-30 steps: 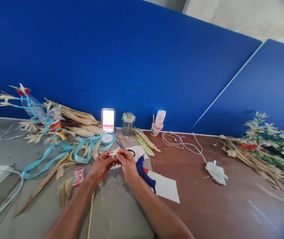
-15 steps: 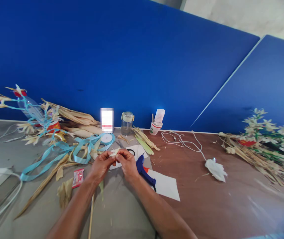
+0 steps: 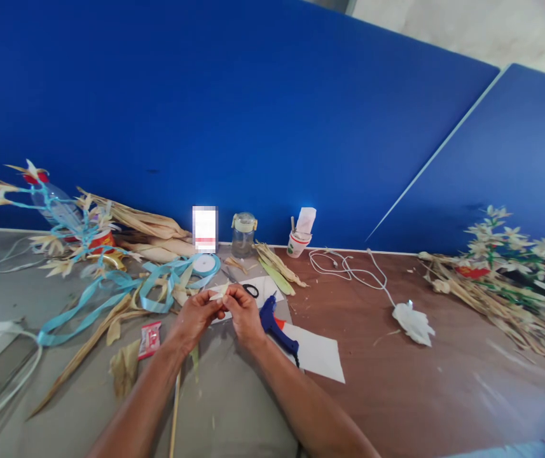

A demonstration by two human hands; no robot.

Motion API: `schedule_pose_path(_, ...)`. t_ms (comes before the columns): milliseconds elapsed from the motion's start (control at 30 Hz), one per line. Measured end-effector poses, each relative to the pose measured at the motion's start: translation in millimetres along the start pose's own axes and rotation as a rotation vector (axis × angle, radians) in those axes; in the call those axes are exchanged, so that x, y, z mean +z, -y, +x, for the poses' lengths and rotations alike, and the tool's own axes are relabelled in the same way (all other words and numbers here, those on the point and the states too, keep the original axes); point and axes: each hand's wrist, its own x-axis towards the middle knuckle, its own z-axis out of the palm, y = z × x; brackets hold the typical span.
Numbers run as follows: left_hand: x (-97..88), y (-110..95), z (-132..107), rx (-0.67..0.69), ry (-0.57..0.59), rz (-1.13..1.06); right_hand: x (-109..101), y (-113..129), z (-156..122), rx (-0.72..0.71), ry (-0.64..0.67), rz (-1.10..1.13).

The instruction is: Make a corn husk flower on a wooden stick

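Note:
Between my fingertips is a small pale piece of corn husk [image 3: 218, 291], pinched from both sides. My left hand [image 3: 196, 318] is closed on its left end, and my right hand [image 3: 243, 315] grips the right end, the two hands touching. Part of the piece is hidden by the fingers. Just right of my right hand lies a blue glue gun [image 3: 273, 327] on white paper [image 3: 320, 353]. Black-handled scissors [image 3: 251, 291] rest behind my hands on another white sheet [image 3: 265, 287]. Light blue ribbon [image 3: 81, 318] and its spool [image 3: 204, 264] are to the left.
Dried husks [image 3: 152, 226], a glass jar [image 3: 243, 235] and a paper cup [image 3: 299, 243] stand along the blue partition [image 3: 262, 127]. Husk flowers on blue stems [image 3: 57, 210] are at left, white flowers [image 3: 510, 238] at far right. A red packet [image 3: 149, 340] and a white cable [image 3: 348, 270] lie nearby.
My hands keep their pinch on the husk piece with hardly any movement. The whole view has shifted very slightly.

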Motion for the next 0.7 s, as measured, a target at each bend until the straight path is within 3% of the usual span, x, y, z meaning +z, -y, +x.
schedule_pose_path(300,5.4,-1.4,-0.4,0.028,-0.015,-0.031,-2.5,-3.2,2.5,-0.006,-0.015,0.006)
schedule_pose_path(500,1.2,0.1,-0.1,0.102,0.032,-0.015,-6.8,1.4,5.6,0.090,-0.041,0.232)
schedule_pose_path(700,3.5,0.7,-0.2,0.059,0.066,0.005,-8.5,8.9,10.0,0.185,0.015,0.280)
